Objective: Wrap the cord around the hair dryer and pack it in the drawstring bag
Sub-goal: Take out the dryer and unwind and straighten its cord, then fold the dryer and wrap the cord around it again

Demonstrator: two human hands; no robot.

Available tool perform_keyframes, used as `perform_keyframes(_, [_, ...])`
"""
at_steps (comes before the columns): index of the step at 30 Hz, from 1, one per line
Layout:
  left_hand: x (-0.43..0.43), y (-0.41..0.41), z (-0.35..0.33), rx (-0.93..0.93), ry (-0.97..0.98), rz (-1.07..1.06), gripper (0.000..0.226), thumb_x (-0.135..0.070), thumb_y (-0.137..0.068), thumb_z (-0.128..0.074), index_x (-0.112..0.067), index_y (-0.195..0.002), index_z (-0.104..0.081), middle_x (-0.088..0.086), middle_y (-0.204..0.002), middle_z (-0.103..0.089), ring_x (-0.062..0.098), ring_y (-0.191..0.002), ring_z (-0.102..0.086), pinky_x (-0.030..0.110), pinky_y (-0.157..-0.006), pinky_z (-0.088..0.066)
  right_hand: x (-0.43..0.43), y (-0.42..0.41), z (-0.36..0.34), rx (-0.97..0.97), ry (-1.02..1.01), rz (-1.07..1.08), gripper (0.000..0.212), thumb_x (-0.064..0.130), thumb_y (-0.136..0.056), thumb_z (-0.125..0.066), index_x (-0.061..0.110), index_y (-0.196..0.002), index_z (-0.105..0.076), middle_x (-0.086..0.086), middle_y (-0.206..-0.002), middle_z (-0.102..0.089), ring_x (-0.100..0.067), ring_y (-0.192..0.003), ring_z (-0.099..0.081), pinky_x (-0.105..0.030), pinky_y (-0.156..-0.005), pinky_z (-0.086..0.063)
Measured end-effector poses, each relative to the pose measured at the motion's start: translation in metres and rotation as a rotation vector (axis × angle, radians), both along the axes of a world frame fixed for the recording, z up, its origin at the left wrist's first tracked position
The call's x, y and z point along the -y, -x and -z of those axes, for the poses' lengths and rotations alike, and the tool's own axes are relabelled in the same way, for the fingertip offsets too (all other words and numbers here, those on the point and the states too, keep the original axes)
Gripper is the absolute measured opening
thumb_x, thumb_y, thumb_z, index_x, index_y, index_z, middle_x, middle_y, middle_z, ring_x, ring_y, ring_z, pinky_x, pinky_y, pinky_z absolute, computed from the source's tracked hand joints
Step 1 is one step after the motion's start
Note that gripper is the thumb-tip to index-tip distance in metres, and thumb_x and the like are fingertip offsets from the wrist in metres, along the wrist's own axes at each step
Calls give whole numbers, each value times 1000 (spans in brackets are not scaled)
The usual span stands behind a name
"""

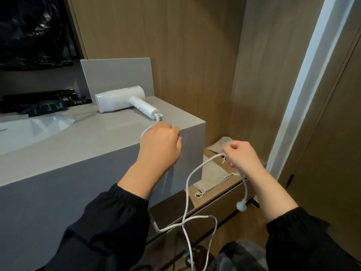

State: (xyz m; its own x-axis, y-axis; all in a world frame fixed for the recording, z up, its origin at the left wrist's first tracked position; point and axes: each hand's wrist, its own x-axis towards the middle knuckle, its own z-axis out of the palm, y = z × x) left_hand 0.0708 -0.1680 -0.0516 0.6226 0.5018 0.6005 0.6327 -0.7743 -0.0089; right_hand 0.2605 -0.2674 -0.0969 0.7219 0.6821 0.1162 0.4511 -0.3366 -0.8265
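The hair dryer (121, 100) lies on its side on the counter (88, 143), at eleven o'clock from my left hand (160, 145), whose fingers (172, 131) curl round the cord (188, 184) just past the handle. My right hand (242, 157), at three o'clock from the left, pinches the cord farther along, and the plug (241, 206) dangles at six. I judge the slack should run taut, each loop laid snugly round the handle without kinks. The drawstring bag (213, 177) lies on the shelf (224, 194) beneath my right hand.

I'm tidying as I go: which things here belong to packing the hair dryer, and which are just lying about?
For the job: hair dryer, cord gripped by left hand and right hand, drawstring bag.
Lying about: sink, black packets.
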Motion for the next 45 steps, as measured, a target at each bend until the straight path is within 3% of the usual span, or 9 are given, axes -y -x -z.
perform_keyframes(5, [-38, 9, -12, -140, 123, -124, 26, -29, -93, -48, -11, -102, -64, 11, -111, -59, 31, -104, -51, 36, -74, -41, -10, 10, -17, 205, 372, -141, 29, 20, -93, -47, 14, -70, -62, -8, -72, -67, -23, -73, -64, -36, -74, -53])
perform_keyframes(10, [-60, 19, -25, -214, 282, -38, 35, -42, -90, -56, -10, -77, -59, 6, -81, -57, 28, -87, -57, 33, -67, -43, -45, 29, -45, 267, -4, -39, 27, 16, -88, -46, 4, -79, -68, -16, -78, -68, -33, -78, -65, -40, -68, -55])
perform_keyframes(19, [-109, 44, -32, 124, 331, 8, 27, -25, -91, -54, -24, -114, -66, 0, -120, -63, 19, -111, -56, 37, -93, -45, -116, 66, -70, 412, -33, -185, 19, 18, -93, -51, 17, -89, -69, 1, -87, -66, -18, -79, -61, -39, -78, -58])
perform_keyframes(24, [-154, 39, -44, 15, 226, -82, 38, -19, -91, -51, -18, -128, -57, 8, -142, -43, 26, -129, -37, 40, -104, -36, -156, 70, -80, 112, 33, -286, 32, 30, -99, -43, 6, -112, -59, -9, -100, -62, -17, -82, -55, -37, -80, -51])
perform_keyframes(28, [-186, 39, -50, -98, -32, -266, 47, -32, -95, -45, -20, -141, -39, 9, -150, -29, 28, -139, -22, 45, -109, -26, -173, 75, -97, -88, 96, -381, 43, 38, -99, -39, 4, -122, -53, -5, -90, -57, -14, -73, -50, -26, -62, -38])
perform_keyframes(30, [-200, 40, -41, -68, -52, -352, 49, -31, -96, -43, -21, -143, -33, 9, -150, -27, 28, -142, -16, 52, -111, -21, -184, 77, -99, -62, 140, -427, 46, 41, -98, -41, 2, -118, -55, -8, -90, -59, -12, -67, -48, -24, -57, -36])
perform_keyframes(35, [-231, 41, -25, -8, 242, -479, 50, -33, -98, -36, -27, -147, -24, 7, -152, -24, 30, -144, -7, 59, -112, -14, -224, 81, -98, 44, 221, -503, 38, 53, -85, -55, 23, -109, -49, 3, -86, -57, -11, -72, -53, -27, -59, -40])
perform_keyframes(40, [-249, 43, -25, 196, 235, -386, 44, -29, -94, -45, -24, -137, -42, 8, -135, -43, 30, -128, -33, 46, -106, -31, -238, 73, -95, 60, 227, -603, 27, 25, -80, -66, 22, -105, -58, -2, -95, -65, -16, -78, -61, -29, -69, -45])
perform_keyframes(45, [-255, 45, -28, 563, 491, -172, 47, -19, -93, -54, -15, -138, -44, 9, -135, -43, 26, -125, -41, 29, -102, -30, -238, 64, -90, -61, 79, -572, 32, 15, -76, -70, 29, -105, -66, -1, -90, -69, -13, -67, -63, -25, -64, -47])
